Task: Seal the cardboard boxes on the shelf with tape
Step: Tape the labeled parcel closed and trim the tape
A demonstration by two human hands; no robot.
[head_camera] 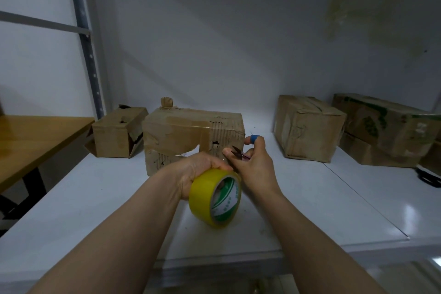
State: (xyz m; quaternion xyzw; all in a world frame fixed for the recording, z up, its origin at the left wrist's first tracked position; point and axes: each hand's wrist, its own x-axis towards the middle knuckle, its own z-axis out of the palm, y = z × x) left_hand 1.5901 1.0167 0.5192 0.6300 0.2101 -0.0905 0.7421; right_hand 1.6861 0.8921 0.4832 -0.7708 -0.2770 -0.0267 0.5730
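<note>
The left hand (198, 169) grips a roll of tape (214, 198) from above, with the fingers curled over its rim. The roll is round and glossy yellow, and its inner ring is white with green print. It hangs above the white shelf (95, 198), just in front of the middle box (193, 136).

The right hand (255, 167) is just beside the left one. It holds small scissors (237, 151) with thin dark blades, which point toward the roll and are a little apart. Something blue (254, 138) covers the tip of one raised finger; I cannot tell if it is part of the scissors.

The middle box is long, of brown cardboard, much worn. Its outer paper is torn so that the ribbed layer shows, it has small holes, and strips of old brown tape cross its front and top. A crumpled piece of tape stands up at its back left corner.

To the left stands a small box (119, 136) with torn flaps that hang open. To the right, well apart, sits a dented box (307, 126) with wrinkled sides. Farther right, a box with green print (386, 122) lies on top of a plain brown box (372, 153).

The shelf is smooth and reflects some light. A grey metal post (83, 31) with holes rises at the left, and beside it is a brown wooden table (35, 141).
</note>
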